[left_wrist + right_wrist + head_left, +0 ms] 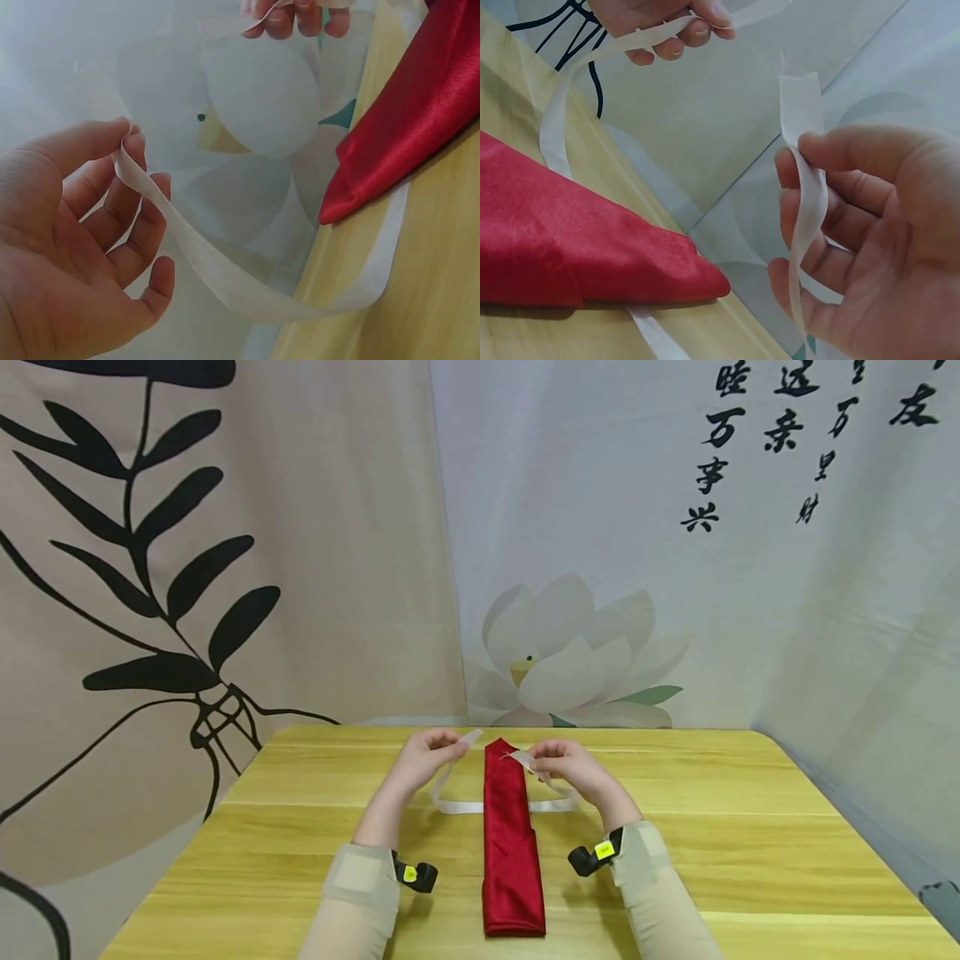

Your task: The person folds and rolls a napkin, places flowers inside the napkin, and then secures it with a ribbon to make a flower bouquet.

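Note:
A long folded piece of red satiny cloth (513,852) lies lengthwise on the table, its pointed end away from me. A white ribbon (459,807) passes beneath it, and both ends are lifted off the table. My left hand (425,762) pinches one end between thumb and index finger, left of the cloth's tip. On the other side, my right hand (573,768) pinches the opposite end in the same way. In the right wrist view, loose threads fray from the tip of the ribbon (801,105). Neither hand touches the red cloth.
The wooden table (315,835) spreads out on both sides of the cloth. Behind it hangs a pale curtain (352,568) printed with black leaves, a lotus and dark characters. Each forearm carries a strapped-on black camera, one left (417,877) and one right (594,857).

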Motion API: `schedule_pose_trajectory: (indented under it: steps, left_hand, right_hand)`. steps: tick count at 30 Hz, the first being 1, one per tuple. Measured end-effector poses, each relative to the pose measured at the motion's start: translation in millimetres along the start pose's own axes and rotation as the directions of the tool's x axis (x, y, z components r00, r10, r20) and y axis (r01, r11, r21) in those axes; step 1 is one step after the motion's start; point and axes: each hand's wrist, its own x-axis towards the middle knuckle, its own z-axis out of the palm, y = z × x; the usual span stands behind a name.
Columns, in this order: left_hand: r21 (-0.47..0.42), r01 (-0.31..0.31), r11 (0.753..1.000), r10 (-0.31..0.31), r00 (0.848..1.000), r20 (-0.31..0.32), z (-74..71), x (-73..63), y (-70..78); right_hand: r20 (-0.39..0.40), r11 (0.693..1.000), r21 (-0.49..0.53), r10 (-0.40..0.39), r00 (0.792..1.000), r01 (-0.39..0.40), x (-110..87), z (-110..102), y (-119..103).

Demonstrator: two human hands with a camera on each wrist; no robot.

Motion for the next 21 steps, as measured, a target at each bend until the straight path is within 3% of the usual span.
schedule_pose_trajectory:
  steps: [4, 10, 21]
  left_hand:
    - [0.007, -0.017, 1.000, 0.017, 1.000, -0.004, 1.2, 0.0, 2.5]
    - [0.013, 0.022, 1.000, -0.022, 1.000, -0.015, 7.4, 3.4, -2.4]
    - [-0.003, 0.018, 1.000, -0.018, 1.000, 0.000, 19.3, 6.2, -9.2]
  right_hand:
    - [0.006, 1.000, -0.006, -0.013, 1.000, 0.013, -0.3, 0.0, -3.3]
    - [0.021, 1.000, -0.013, -0.026, 0.999, 0.026, -1.3, 2.5, -5.7]
    - [-0.002, 1.000, 0.017, 0.022, 1.000, -0.022, -0.2, 14.0, -13.5]
